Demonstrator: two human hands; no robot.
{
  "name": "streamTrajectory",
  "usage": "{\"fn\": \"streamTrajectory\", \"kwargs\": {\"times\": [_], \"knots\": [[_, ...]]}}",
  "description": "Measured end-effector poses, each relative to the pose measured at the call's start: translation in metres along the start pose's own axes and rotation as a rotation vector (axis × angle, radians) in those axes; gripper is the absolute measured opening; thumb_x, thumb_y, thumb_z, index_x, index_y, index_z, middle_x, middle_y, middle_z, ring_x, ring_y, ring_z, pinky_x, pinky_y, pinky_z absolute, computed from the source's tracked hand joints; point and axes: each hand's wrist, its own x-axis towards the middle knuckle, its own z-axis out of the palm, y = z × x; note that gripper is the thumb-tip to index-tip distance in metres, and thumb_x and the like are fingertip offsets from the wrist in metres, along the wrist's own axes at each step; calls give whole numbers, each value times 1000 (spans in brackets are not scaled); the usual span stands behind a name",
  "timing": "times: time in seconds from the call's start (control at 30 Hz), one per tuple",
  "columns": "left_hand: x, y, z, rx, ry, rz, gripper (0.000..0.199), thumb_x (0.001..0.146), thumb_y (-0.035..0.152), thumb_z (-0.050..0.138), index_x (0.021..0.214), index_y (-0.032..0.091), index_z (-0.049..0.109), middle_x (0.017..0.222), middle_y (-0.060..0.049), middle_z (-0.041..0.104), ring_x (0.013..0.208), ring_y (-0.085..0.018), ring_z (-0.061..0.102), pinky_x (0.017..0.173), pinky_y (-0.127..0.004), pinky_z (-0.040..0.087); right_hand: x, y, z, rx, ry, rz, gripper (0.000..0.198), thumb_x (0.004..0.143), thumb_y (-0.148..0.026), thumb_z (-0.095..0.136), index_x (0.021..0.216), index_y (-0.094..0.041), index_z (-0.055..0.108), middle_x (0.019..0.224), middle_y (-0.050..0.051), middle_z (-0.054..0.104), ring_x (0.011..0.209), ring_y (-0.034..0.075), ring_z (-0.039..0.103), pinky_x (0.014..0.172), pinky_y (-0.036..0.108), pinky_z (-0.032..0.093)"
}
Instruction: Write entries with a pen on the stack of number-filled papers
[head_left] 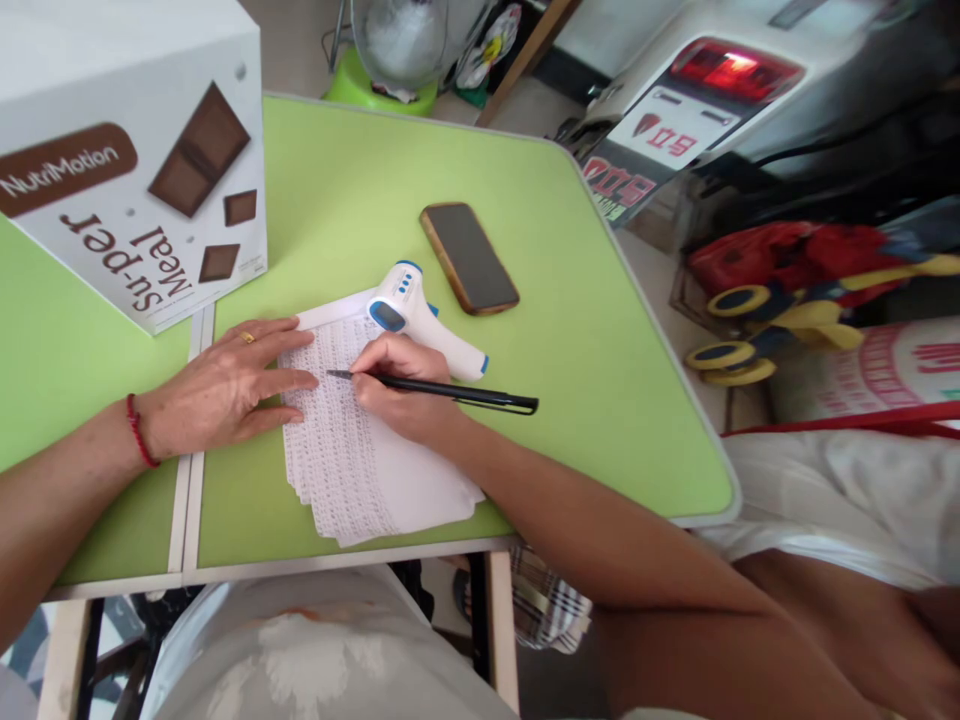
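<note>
A stack of white printed paper sheets (352,470) lies on the green table (600,340). My right hand (401,385) grips a black pen (465,393), its tip touching the top sheet. My left hand (225,385) rests flat on the table, fingers spread, pressing the left edge of the sheets; it wears a ring and a red wrist cord. A white and blue infrared thermometer (420,315) lies just beyond my right hand, partly on the paper.
A dark phone (469,257) in a brown case lies face up behind the thermometer. A large white carton (127,150) with chocolate pictures stands at the far left. Beyond the table's right edge are a scooter (697,100), toys and bags.
</note>
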Motion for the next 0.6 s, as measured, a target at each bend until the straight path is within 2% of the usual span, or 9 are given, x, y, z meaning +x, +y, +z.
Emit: {"fn": "streamTrajectory", "kwargs": {"times": [0.6], "knots": [[0,1,-1,18,12,21,26,95,33,57,114,19,66,138,-16,53,135,-32,44,107,-53,43,-1,0,1,-7,-46,-36,7,68,-14,60,64,-18,59,55,-5,55,47,6,44,44,20,36]]}}
